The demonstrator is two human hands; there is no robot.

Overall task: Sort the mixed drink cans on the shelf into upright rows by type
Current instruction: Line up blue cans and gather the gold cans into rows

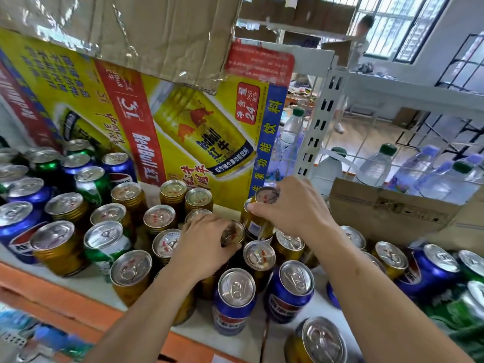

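Front gold can (323,341) sits nearest, at bottom edge. Far left on shelf (86,282): blue cans (18,221), green cans (91,184) and gold cans (59,244) mixed, mostly upright. Left hand (207,244) mid-shelf, fingers curled over top of tilted left-hand can (234,233). Right hand (290,208) just beside, fingers wrapped round rim of gold right-hand can (258,226), in front of carton (183,127). Further right: cardboard box (392,210), water bottles (377,163) behind.
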